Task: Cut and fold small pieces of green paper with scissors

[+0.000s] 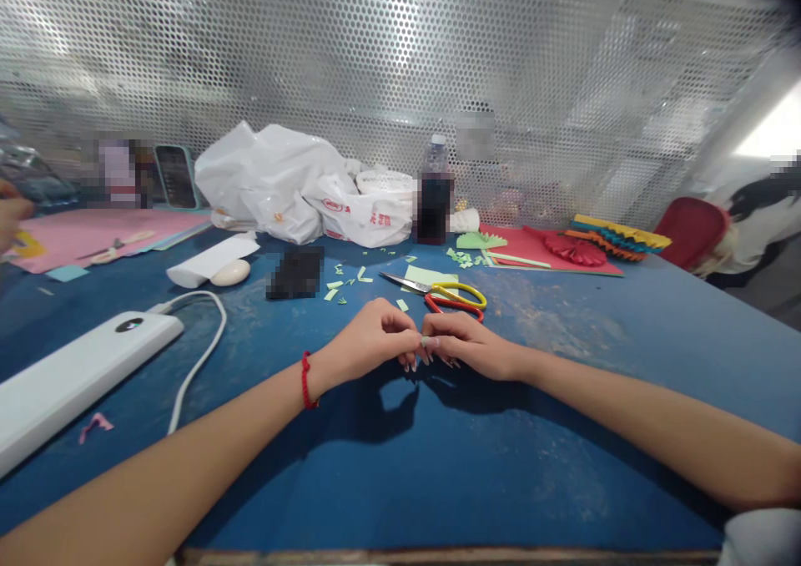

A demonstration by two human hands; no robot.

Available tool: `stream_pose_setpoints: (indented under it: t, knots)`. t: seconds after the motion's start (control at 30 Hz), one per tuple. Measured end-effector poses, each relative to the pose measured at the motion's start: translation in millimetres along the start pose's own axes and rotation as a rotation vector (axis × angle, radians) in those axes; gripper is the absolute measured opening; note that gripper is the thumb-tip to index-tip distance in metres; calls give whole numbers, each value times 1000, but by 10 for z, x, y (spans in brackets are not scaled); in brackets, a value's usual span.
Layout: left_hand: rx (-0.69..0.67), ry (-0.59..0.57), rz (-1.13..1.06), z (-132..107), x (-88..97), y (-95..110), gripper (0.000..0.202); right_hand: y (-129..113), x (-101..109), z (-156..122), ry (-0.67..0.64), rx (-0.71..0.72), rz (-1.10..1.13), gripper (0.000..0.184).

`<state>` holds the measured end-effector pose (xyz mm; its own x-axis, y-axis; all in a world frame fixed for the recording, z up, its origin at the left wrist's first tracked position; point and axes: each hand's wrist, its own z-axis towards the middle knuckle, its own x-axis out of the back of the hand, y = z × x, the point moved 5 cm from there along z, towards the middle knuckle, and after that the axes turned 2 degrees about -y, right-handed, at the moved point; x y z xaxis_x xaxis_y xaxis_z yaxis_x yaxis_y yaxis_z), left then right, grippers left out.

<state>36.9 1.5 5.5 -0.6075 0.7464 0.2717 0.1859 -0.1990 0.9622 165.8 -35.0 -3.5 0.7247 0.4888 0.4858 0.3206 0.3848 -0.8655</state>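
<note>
My left hand (375, 341), with a red braided bracelet (305, 380) at the wrist, is closed in a pinch above the blue table. My right hand (472, 345) meets it fingertip to fingertip, also pinching. Between the fingertips shows a tiny pale green scrap of paper (425, 342), mostly covered by them. Just beyond the hands lie scissors (460, 293) with one yellow and one red handle, blades pointing left. Under the blades is a light green paper sheet (431, 277). Several green paper clippings (331, 294) are scattered to its left.
A white power bank (81, 382) with a cable (216, 341) lies left, near a black phone-like slab (296, 272). White plastic bags (269, 182) and a dark drink bottle (434, 203) stand at the back. Folded paper fans (617, 236) lie back right. Another person's hand (11, 211) is far left.
</note>
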Motion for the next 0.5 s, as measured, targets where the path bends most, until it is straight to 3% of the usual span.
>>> stream_pose_setpoints:
  t: [0.5]
  knots:
    - [22, -21, 13, 1, -5, -10, 18, 15, 7, -1, -5, 11, -12, 23]
